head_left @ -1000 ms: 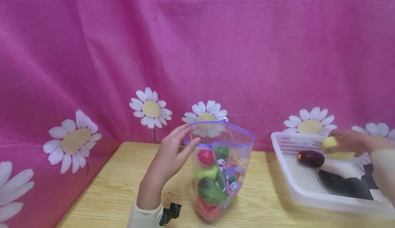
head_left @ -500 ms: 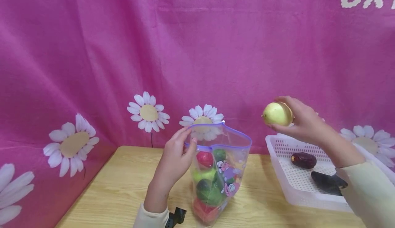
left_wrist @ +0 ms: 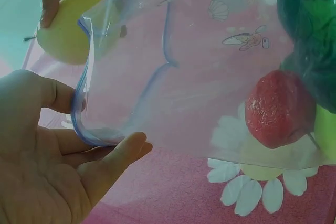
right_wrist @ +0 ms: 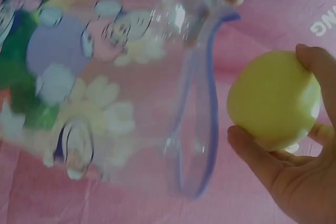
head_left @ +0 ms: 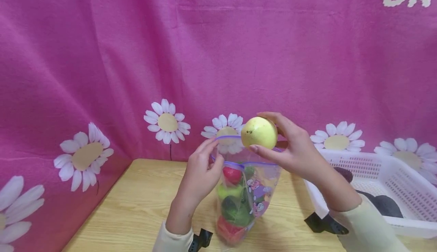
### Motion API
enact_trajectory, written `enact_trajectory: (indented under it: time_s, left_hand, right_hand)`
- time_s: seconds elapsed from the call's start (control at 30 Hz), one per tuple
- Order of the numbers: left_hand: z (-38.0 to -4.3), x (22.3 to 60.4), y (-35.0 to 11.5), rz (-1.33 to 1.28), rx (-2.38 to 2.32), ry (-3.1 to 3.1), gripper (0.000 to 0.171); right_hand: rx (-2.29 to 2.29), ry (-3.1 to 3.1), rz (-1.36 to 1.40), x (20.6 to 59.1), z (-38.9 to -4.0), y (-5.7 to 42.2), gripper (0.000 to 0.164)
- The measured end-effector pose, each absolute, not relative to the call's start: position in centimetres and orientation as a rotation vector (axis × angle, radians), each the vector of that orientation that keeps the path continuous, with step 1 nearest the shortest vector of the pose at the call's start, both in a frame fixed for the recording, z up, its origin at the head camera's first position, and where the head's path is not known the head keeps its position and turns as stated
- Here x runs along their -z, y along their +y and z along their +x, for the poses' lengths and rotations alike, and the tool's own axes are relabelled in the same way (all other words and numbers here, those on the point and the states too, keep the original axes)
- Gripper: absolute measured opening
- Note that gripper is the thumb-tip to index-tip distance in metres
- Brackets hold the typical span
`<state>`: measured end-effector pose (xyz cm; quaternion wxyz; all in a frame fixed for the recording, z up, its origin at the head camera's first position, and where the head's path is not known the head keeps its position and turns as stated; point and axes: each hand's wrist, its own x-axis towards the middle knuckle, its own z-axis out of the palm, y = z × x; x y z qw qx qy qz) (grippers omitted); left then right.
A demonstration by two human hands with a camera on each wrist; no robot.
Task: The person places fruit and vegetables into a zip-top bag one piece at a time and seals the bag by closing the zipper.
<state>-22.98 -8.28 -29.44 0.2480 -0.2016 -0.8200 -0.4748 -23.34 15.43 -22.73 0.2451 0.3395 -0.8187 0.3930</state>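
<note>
We see the left hand (head_left: 201,170) rising from the near side, its forearm slanting up and to the right, with thumb and fingers clamped on the left part of the purple rim of a clear zip bag (head_left: 237,202). The bag stands upright on the wooden table (head_left: 136,206), its mouth spread, a red fruit (head_left: 232,176) high inside. Our right hand (head_left: 297,146) reaches in from the right, its forearm slanting up and leftward past the near left corner of the white plastic basket (head_left: 409,183). Its grip is closed on a round yellow fruit (head_left: 259,132), thumb along the near, lower side and fingers round the far and right sides. The right wrist view shows us that fruit just outside the bag's mouth, above it and apart from the rim.
</note>
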Motion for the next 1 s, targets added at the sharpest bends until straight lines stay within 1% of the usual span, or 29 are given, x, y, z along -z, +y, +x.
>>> enact_trajectory:
  time_s: [0.23,0.6,1.0]
  left_hand:
    - [-22.8,29.2,-8.3,-0.559,1.306,-2.238,0.047]
    - [-22.6,29.1,-8.2,-0.573,1.306,-2.244,0.048]
    - [-22.4,29.0,-8.3,-0.564,1.323,-2.253,0.049]
  right_hand:
    - [-0.987,-2.382,0.855,23.3,-23.5,14.2,0.059]
    - [-0.881,-2.515,0.863,24.9,-24.1,14.5,0.059]
    - [-0.84,-2.528,0.872,25.1,-23.9,15.3,0.059]
